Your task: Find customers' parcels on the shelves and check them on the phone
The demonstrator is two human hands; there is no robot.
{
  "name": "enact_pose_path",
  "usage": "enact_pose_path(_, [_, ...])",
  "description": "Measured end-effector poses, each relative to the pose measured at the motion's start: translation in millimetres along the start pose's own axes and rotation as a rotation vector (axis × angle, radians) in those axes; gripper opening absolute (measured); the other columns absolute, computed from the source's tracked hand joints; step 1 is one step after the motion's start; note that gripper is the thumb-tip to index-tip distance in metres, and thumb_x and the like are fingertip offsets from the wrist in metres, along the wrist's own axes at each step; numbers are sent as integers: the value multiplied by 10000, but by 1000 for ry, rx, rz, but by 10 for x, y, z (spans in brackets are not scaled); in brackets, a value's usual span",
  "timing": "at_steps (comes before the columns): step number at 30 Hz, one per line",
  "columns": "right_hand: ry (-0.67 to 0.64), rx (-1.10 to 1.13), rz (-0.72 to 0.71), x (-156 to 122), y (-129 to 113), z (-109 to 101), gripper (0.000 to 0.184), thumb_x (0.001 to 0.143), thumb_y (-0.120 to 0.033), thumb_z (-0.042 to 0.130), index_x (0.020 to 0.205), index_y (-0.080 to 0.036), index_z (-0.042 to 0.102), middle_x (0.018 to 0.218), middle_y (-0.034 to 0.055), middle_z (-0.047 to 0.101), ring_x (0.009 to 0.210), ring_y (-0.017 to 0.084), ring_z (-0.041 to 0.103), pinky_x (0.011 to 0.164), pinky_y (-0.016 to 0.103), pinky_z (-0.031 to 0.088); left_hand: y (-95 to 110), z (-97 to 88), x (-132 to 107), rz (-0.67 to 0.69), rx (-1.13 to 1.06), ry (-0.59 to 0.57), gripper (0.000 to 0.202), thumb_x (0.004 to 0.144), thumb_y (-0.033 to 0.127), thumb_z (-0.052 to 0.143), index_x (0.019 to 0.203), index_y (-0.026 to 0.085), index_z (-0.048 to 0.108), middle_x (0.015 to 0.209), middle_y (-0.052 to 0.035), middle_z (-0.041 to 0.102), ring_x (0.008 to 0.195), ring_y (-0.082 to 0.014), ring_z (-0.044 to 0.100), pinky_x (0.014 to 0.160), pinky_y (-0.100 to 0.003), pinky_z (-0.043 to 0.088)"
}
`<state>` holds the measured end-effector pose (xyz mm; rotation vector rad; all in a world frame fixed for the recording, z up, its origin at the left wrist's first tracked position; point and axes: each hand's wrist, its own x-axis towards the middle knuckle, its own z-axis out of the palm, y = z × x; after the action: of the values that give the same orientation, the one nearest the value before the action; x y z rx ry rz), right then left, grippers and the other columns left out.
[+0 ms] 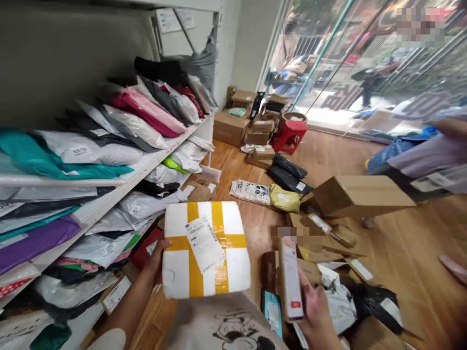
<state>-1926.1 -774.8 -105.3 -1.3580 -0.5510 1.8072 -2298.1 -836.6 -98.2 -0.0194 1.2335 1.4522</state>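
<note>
My left hand point(157, 253) grips the left edge of a white foam parcel point(205, 249) crossed with yellow tape and carrying a shipping label, held up in front of me. My right hand point(316, 311) is wrapped round a narrow handheld device point(291, 279) with a white face and red band, held upright at lower centre-right. Below both hands lie loose parcels on the wooden floor.
White shelves point(146, 167) on the left are packed with soft mailer bags in several colours. Cardboard boxes point(359, 196), bags and a red stool point(289, 135) litter the floor. Another person's arm point(430, 155) reaches in at right, carrying parcels. Glass doors stand beyond.
</note>
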Motion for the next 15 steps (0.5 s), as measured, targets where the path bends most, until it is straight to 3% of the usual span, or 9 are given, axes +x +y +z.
enact_pose_path(4, [-85, 239, 3, 49, -316, -268, 968, 563, -800, 664, 1394, -339, 475, 1173, 113, 701, 967, 393, 682, 858, 544, 525, -44, 781, 22, -42, 165, -237, 605, 603, 332, 690, 1149, 79, 634, 947, -163, 742, 924, -370, 689, 748, -448, 565])
enact_pose_path(9, [-327, 305, -8, 195, -821, -532, 781, 740, -655, 681, 1423, -368, 431, 1338, 40, 619, 1136, 331, 627, 995, 502, 468, -185, 1711, 96, 20, 305, -372, 709, 568, 346, 701, 1220, 84, 607, 947, -165, 744, 882, -377, 695, 750, -464, 560])
enact_pose_path(12, [-343, 276, -67, 305, -1107, -700, 681, 778, -621, 676, 1385, -388, 476, 1376, 10, 590, 1226, 298, 567, 1011, 458, 459, -299, 2153, 113, 130, 333, -436, 764, 559, 288, 694, 1298, 143, 569, 1013, -132, 741, 902, -357, 694, 761, -438, 560])
enact_pose_path(15, [-331, 245, -89, 430, -1314, -839, 644, 775, -608, 691, 1351, -378, 516, 1387, 0, 581, 1291, 281, 508, 1013, 435, 455, -437, 2457, 109, 200, 366, -431, 825, 562, 248, 702, 1364, 199, 515, 1060, -106, 734, 893, -335, 697, 737, -404, 565])
